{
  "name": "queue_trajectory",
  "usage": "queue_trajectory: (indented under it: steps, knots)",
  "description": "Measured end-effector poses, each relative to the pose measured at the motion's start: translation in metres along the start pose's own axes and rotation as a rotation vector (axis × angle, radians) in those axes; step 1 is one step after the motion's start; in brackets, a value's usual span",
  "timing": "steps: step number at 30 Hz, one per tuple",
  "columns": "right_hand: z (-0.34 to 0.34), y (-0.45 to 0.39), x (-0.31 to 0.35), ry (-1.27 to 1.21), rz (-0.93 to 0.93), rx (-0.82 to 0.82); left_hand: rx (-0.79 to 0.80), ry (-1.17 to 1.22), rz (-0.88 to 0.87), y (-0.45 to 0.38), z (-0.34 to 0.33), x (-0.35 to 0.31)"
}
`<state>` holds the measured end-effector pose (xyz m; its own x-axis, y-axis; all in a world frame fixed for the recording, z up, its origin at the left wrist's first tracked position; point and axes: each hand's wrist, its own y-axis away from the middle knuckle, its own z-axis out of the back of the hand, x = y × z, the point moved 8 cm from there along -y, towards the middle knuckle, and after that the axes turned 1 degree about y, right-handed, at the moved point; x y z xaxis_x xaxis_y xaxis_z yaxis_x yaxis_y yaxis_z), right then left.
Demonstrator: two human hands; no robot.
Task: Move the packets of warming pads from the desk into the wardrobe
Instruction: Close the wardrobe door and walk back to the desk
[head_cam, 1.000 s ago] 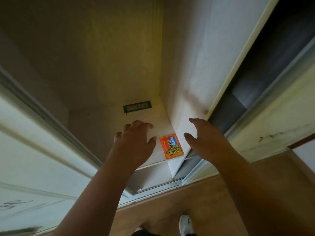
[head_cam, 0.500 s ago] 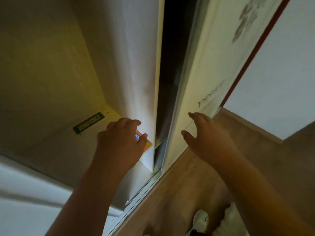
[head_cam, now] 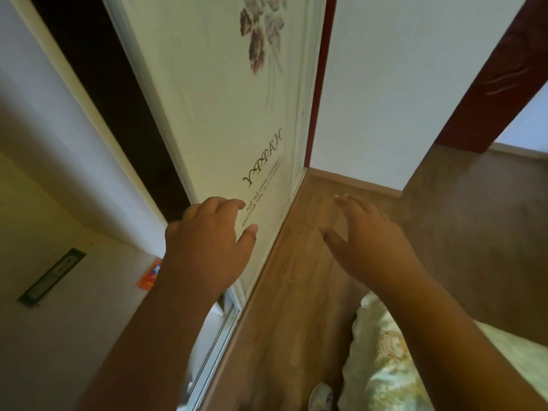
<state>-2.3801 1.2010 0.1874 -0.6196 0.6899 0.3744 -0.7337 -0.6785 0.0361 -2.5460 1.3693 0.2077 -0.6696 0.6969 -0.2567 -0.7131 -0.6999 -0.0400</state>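
An orange packet of warming pads (head_cam: pixel 149 274) lies flat on the pale shelf (head_cam: pixel 89 307) inside the wardrobe, half hidden behind my left wrist. My left hand (head_cam: pixel 207 244) hovers in front of the sliding door, fingers loosely curled, holding nothing. Over the wooden floor my right hand (head_cam: pixel 364 235) is spread open and empty. The desk is out of view.
The cream sliding door (head_cam: pixel 225 114) with a flower print and lettering stands right of the dark wardrobe opening. A dark green strip (head_cam: pixel 50 277) lies on the shelf at left. A patterned quilt (head_cam: pixel 385 351) and a white shoe (head_cam: pixel 321 396) are at lower right.
The view has swung right, away from the wardrobe interior toward the door and floor. Both hands have drawn back from the shelf; the packet stays lying there.
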Motion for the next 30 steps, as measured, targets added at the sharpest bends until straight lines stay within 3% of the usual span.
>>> queue_trajectory:
  steps: [14,30]
  knots:
    - [0.061,-0.025,-0.123,-0.016,-0.084,-0.065,0.008,-0.011,-0.114,-0.044,-0.034,-0.128]
    - [0.077,-0.048,-0.234,0.015,-0.295,-0.115,0.156,-0.001,-0.286,-0.112,-0.091,-0.233]
